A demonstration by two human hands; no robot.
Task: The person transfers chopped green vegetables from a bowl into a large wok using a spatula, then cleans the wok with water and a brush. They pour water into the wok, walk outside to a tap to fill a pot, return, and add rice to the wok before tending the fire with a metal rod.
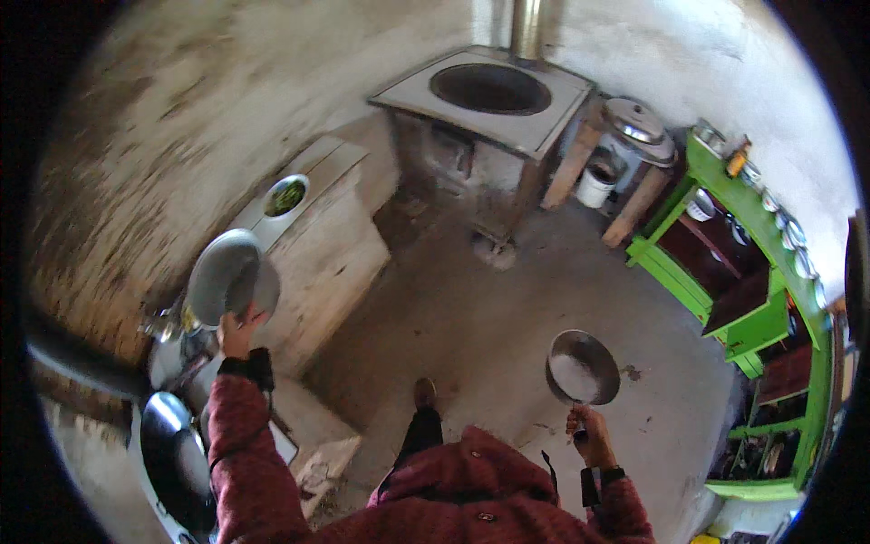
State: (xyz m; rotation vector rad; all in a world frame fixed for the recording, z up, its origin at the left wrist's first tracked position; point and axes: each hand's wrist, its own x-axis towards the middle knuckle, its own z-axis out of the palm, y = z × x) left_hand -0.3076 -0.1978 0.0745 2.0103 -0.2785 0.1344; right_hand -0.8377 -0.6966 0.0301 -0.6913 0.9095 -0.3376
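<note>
My left hand (238, 333) grips the near rim of a large grey metal basin (231, 279), over the left end of a ledge by the wall. At the right, my right hand (588, 430) is closed round the handle of a deep metal pan (582, 367), which hangs above the floor with its inside facing up. A white bowl with green leafy food (285, 196) stands on the ledge beyond the basin. Near my left forearm is a large dark wok (178, 462) set into a stove top.
A square stove (489, 102) with a round opening and metal flue stands ahead. Right of it are a lidded pot (635, 122) and a white bucket (595, 187). A green cupboard (754, 333) with an open door lines the right wall, dishes on its top.
</note>
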